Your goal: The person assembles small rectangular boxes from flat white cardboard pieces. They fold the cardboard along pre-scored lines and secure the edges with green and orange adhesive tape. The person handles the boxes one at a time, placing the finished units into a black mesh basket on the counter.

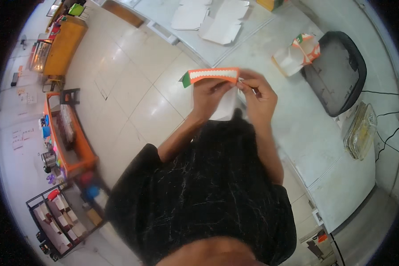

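Both my hands hold an orange, white and green paperboard carton (213,74) up in front of my chest. Its orange face carries a scalloped white band, and a green flap sticks out at its left end. My left hand (205,96) is closed around the carton from below, with the fingers partly hidden behind it. At the right end, my right hand (260,94) pinches the carton's corner between thumb and fingers. A white panel (226,106) hangs below, between my wrists; I cannot tell whether it belongs to the carton.
Flat white card blanks (224,22) lie on the far part of the pale table (314,150). To the right are an open orange-and-white carton (297,55), a black mesh chair back (341,73) and a clear plastic-wrapped bundle (361,131). An orange rack (71,133) stands left across the tiled floor.
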The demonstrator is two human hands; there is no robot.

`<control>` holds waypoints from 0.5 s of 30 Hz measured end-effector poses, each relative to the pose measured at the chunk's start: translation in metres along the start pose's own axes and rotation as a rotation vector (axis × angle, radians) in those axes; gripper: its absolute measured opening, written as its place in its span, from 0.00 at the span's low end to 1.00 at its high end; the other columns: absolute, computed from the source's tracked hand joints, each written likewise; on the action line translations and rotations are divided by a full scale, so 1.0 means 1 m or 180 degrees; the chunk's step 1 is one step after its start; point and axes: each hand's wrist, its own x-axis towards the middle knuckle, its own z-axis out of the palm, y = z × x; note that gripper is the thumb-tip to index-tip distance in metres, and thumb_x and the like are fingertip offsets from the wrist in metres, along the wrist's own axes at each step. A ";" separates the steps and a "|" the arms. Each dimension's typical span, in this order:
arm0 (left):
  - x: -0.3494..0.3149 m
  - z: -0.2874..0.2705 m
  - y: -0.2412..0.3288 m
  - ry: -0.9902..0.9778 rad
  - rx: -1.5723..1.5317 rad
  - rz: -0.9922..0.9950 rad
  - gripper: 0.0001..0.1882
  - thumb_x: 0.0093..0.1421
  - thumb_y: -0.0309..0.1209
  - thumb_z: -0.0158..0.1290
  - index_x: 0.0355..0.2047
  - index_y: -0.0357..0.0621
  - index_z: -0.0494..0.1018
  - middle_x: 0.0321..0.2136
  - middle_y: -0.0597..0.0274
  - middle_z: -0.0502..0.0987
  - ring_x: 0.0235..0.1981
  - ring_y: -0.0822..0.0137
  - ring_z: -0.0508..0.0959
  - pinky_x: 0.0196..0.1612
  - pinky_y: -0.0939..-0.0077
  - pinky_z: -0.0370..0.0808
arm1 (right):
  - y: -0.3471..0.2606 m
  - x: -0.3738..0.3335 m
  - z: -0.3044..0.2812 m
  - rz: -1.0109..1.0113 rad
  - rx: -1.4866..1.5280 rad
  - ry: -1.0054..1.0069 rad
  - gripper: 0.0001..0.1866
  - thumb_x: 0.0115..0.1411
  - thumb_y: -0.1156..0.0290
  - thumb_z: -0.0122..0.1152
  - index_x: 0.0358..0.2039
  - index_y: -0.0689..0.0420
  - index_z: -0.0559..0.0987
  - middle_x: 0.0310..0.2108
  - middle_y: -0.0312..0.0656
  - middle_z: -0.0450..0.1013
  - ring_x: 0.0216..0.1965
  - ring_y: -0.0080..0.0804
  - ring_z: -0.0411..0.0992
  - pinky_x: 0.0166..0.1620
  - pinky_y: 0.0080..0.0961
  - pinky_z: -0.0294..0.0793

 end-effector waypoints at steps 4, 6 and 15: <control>0.006 0.002 0.005 0.0196 0.0228 0.0239 0.11 0.58 0.22 0.58 0.42 0.36 0.79 0.35 0.57 0.80 0.35 0.69 0.79 0.38 0.77 0.75 | -0.006 -0.013 0.015 -0.0252 -0.0241 -0.0053 0.11 0.61 0.75 0.59 0.42 0.65 0.80 0.52 0.52 0.72 0.53 0.42 0.72 0.55 0.32 0.70; 0.010 0.001 0.005 0.0180 0.0394 0.0331 0.12 0.59 0.23 0.57 0.44 0.37 0.78 0.36 0.55 0.79 0.35 0.68 0.79 0.38 0.77 0.75 | -0.003 -0.015 0.019 -0.0478 -0.0326 -0.0169 0.16 0.65 0.69 0.53 0.48 0.67 0.78 0.58 0.54 0.66 0.58 0.45 0.68 0.58 0.34 0.68; 0.015 -0.007 0.001 -0.0056 0.0887 0.0604 0.11 0.56 0.27 0.59 0.40 0.40 0.80 0.38 0.56 0.78 0.35 0.63 0.80 0.38 0.71 0.77 | 0.036 -0.014 0.005 0.0716 0.1704 -0.0316 0.36 0.72 0.47 0.28 0.42 0.68 0.78 0.56 0.59 0.66 0.55 0.48 0.69 0.55 0.38 0.72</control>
